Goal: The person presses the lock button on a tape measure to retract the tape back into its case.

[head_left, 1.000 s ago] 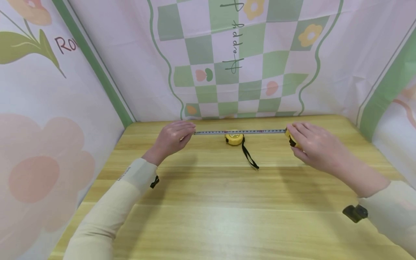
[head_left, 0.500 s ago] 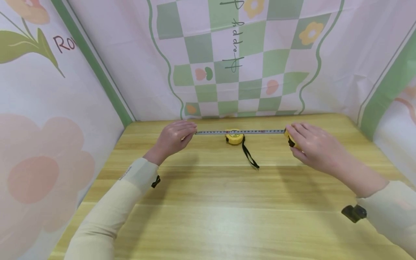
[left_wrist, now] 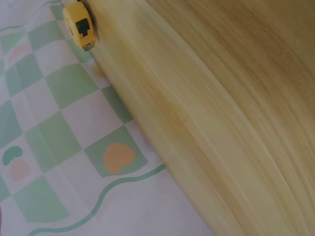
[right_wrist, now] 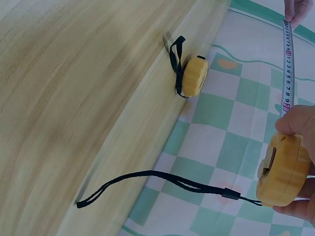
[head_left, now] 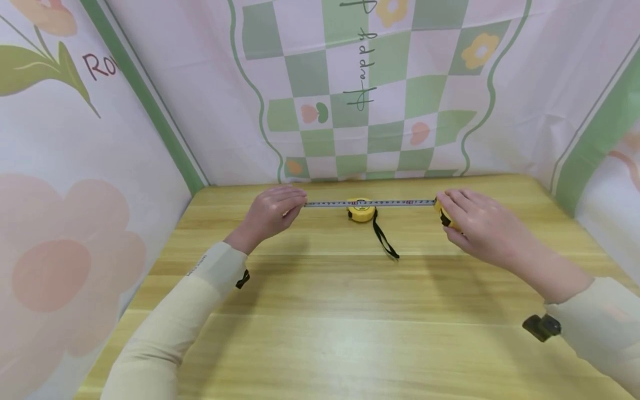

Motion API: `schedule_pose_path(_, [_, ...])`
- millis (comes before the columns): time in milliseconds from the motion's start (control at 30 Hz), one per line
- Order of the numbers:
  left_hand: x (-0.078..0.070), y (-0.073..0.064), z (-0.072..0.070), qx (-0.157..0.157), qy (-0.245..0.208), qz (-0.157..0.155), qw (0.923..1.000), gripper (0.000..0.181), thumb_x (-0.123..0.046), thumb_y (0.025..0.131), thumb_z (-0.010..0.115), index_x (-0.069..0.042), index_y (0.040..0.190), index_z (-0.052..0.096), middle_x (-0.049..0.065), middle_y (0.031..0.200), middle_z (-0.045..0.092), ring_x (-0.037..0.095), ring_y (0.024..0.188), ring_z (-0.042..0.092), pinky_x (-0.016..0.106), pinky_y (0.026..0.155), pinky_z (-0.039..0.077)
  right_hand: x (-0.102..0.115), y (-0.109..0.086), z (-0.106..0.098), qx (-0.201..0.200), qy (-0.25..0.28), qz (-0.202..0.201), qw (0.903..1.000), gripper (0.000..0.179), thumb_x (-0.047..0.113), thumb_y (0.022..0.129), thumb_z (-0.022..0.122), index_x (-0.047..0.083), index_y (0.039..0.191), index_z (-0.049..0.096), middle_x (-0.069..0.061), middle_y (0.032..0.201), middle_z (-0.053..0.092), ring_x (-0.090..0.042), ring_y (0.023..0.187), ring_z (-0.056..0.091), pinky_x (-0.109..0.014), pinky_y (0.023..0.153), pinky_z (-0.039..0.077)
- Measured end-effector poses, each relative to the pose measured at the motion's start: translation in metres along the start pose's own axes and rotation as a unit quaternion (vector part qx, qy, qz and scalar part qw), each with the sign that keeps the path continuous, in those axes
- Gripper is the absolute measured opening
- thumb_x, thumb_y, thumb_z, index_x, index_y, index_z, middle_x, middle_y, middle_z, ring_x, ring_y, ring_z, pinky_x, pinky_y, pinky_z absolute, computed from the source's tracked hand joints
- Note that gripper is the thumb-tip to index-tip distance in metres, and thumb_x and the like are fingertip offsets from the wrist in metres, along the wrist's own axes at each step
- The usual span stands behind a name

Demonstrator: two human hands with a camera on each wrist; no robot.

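My right hand [head_left: 482,222] grips a yellow tape measure [right_wrist: 285,169] by its case, with a black wrist cord [right_wrist: 167,177] hanging from it. From the case a metal tape blade [head_left: 330,204] runs out level and taut to the left. My left hand [head_left: 270,212] pinches the free end of that blade; its hook is hidden by the fingers. A second yellow tape measure [head_left: 361,214] rests on the table near the back edge, behind the blade's middle in the head view. Its black strap [head_left: 384,239] lies toward the front right.
The wooden table [head_left: 330,300] ends at the back against a patterned cloth [head_left: 350,144] with green and white checks. Cloth panels [head_left: 75,222] also stand at both sides.
My hands have come slightly closer together, the left moving right and the right moving left. The stretch of blade between them is a little shorter. The second tape measure stays put.
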State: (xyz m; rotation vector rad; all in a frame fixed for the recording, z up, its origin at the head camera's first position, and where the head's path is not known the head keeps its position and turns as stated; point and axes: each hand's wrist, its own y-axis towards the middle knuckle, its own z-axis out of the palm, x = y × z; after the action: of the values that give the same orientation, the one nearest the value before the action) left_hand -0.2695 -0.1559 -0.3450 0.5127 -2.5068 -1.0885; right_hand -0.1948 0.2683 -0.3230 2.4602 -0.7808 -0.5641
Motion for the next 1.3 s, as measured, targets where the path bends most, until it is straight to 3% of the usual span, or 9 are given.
schedule_pose_path(867, [-0.006, 0.009, 0.006, -0.007, -0.009, 0.010, 0.9999, 0.013, 0.001, 0.083, 0.072, -0.001, 0.095, 0.075, 0.013, 0.098, 0.073, 0.025, 0.093, 0.070, 0.039, 0.092, 0.054, 0.006, 0.007, 0.000, 0.000, 0.002, -0.002, 1.0000, 0.071, 0.043, 0.103, 0.022, -0.018, 0.119, 0.054, -0.034, 0.107, 0.061, -0.050, 0.095, 0.059, -0.061, 0.077, 0.052])
schedule_pose_path(1000, [-0.007, 0.009, 0.009, -0.007, -0.007, 0.010, 0.9999, 0.012, 0.000, 0.084, 0.072, -0.002, 0.095, 0.075, 0.012, 0.099, 0.073, 0.024, 0.093, 0.070, 0.037, 0.094, 0.053, 0.006, 0.007, -0.001, 0.021, 0.002, 0.004, 0.9998, 0.054, 0.030, 0.098, 0.045, -0.017, 0.122, 0.053, -0.034, 0.110, 0.061, -0.050, 0.098, 0.059, -0.061, 0.081, 0.052])
schedule_pose_path(1133, [-0.008, 0.011, 0.010, -0.012, -0.008, 0.015, 0.9998, 0.013, -0.001, 0.083, 0.074, -0.001, 0.096, 0.075, 0.012, 0.099, 0.073, 0.025, 0.093, 0.070, 0.039, 0.093, 0.054, 0.007, 0.008, -0.002, 0.032, 0.002, 0.007, 0.9994, 0.056, 0.013, 0.078, 0.066, -0.017, 0.123, 0.053, -0.034, 0.113, 0.060, -0.049, 0.100, 0.058, -0.060, 0.083, 0.052])
schedule_pose_path(1200, [-0.008, 0.011, 0.011, -0.013, -0.007, 0.016, 0.9998, 0.014, 0.000, 0.082, 0.074, -0.001, 0.096, 0.075, 0.012, 0.099, 0.073, 0.025, 0.093, 0.070, 0.039, 0.093, 0.054, 0.008, 0.008, -0.002, 0.032, 0.002, 0.008, 0.9995, 0.059, 0.011, 0.073, 0.069, -0.017, 0.123, 0.053, -0.033, 0.112, 0.060, -0.049, 0.100, 0.058, -0.060, 0.083, 0.052])
schedule_pose_path(1300, [-0.008, 0.011, 0.011, -0.014, -0.007, 0.016, 0.9998, 0.014, 0.000, 0.082, 0.074, -0.001, 0.095, 0.075, 0.013, 0.099, 0.073, 0.025, 0.092, 0.070, 0.040, 0.092, 0.054, 0.008, 0.008, -0.001, 0.028, 0.004, 0.006, 0.9996, 0.057, 0.011, 0.076, 0.068, -0.017, 0.123, 0.053, -0.033, 0.112, 0.060, -0.049, 0.099, 0.058, -0.060, 0.082, 0.052])
